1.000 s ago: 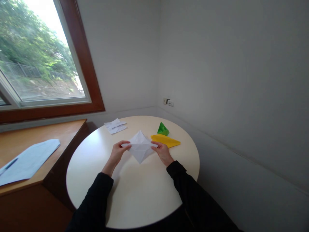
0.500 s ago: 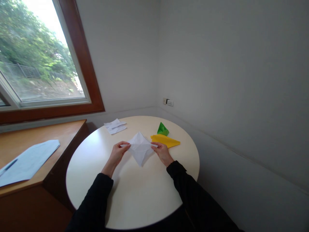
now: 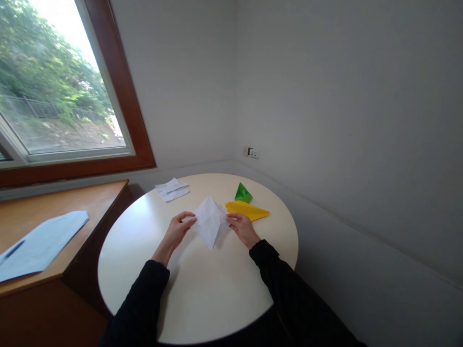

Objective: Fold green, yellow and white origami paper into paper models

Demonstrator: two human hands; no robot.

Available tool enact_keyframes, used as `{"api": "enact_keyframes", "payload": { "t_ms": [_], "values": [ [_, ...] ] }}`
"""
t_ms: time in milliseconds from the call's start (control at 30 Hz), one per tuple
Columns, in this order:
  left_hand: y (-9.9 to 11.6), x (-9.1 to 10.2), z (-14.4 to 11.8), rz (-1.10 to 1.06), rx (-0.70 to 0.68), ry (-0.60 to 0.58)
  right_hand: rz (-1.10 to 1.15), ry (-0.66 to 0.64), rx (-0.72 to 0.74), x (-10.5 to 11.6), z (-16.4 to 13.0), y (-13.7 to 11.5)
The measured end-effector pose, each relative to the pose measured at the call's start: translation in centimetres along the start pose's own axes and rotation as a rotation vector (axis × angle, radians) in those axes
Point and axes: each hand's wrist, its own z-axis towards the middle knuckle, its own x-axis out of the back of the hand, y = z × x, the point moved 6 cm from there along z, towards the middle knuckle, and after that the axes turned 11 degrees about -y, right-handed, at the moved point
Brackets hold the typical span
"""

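Observation:
A white sheet of paper (image 3: 210,220), creased and diamond-shaped from my side, is held up over the round table between both hands. My left hand (image 3: 177,230) pinches its left corner between thumb and fingers. On the opposite corner, my right hand (image 3: 243,228) is closed in the same kind of pinch. Just beyond the right hand lies a yellow folded paper (image 3: 248,210), long and pointed towards the right. A green folded paper (image 3: 243,193) sits behind the yellow one.
The round white table (image 3: 195,299) stands close to the wall corner. Crumpled white paper (image 3: 172,189) rests at its far left. On a wooden cabinet (image 3: 104,193) to the left lie pale blue sheets (image 3: 50,241) and a pen (image 3: 12,248). A wall socket (image 3: 253,153) is behind.
The horizontal fold across the middle of the white sheet has flattened, and its corners now draw slightly inward. Both hands keep their pinch, nearly in place. The view has shifted slightly.

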Motion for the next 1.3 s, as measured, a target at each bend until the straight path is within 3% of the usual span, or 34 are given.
{"api": "enact_keyframes", "payload": {
  "t_ms": [467,633,800,900,1033,1167,1300],
  "values": [
    [-0.3,-2.1,-0.4,0.091,0.016,-0.103,0.044,-0.127,-0.093,-1.8,-0.6,-0.2],
    [-0.8,-3.1,-0.5,0.056,0.063,-0.153,0.073,-0.111,-0.068,-1.5,-0.4,-0.1],
    [-0.9,-2.8,-0.5,0.014,0.077,-0.112,0.11,-0.071,-0.047,-0.9,-0.1,0.0],
    [-0.9,-2.1,-0.4,-0.052,0.087,-0.05,0.125,-0.061,-0.031,-0.7,0.0,-0.1],
    [-1.6,-1.3,-0.2,-0.295,0.151,0.03,0.133,-0.058,-0.015,-0.6,-0.1,-0.2],
    [-2.2,-1.7,-0.2,-0.493,0.237,-0.007,0.139,-0.047,-0.005,-0.5,0.0,-0.2],
    [-2.2,-2.3,-0.4,-0.498,0.227,-0.069,0.134,-0.031,0.006,-0.3,0.1,-0.2]
  ]
}}
